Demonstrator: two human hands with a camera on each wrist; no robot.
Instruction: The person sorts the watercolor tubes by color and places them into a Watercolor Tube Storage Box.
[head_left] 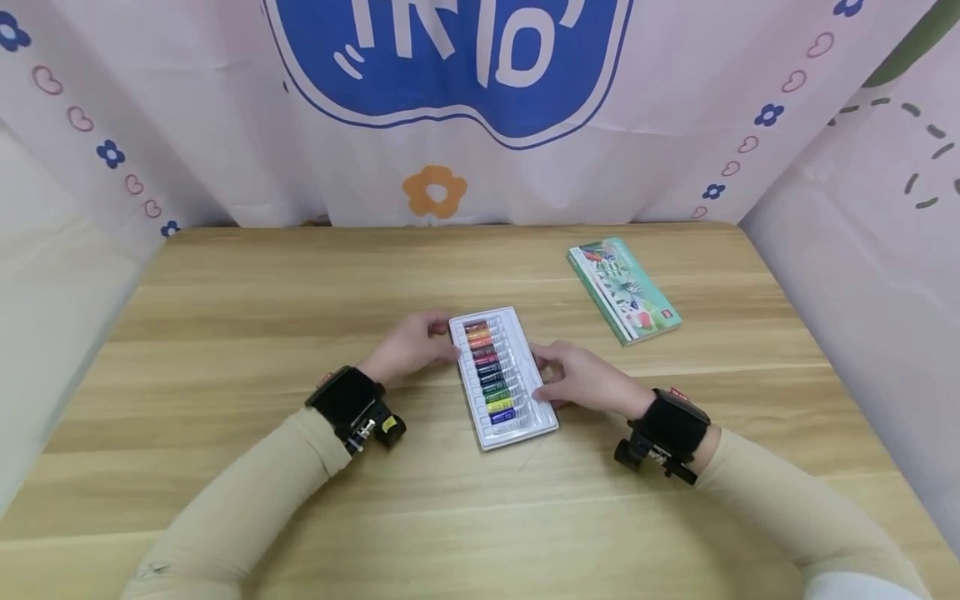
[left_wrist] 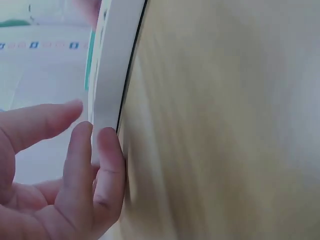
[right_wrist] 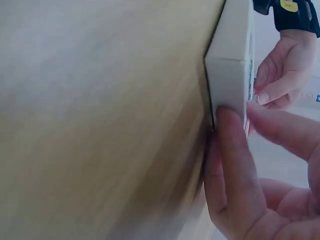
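A shallow white tray of paint tubes (head_left: 517,367) lies slightly turned near the middle of the table. Several small tubes in different colours form a column inside it. On its left edge, my left hand (head_left: 412,343) has its fingertips against the side wall and its thumb close to the rim. The tray's white side wall (left_wrist: 112,75) fills the upper part of the left wrist view. From the opposite edge, my right hand (head_left: 585,377) grips the tray, thumb at the top rim and fingers along the side wall (right_wrist: 229,82).
A teal and white printed box (head_left: 624,290) lies on the wooden table (head_left: 300,283), behind and to the right of the tray. A patterned curtain (head_left: 225,108) hangs along the table's back edge. Pale cloth flanks both sides.
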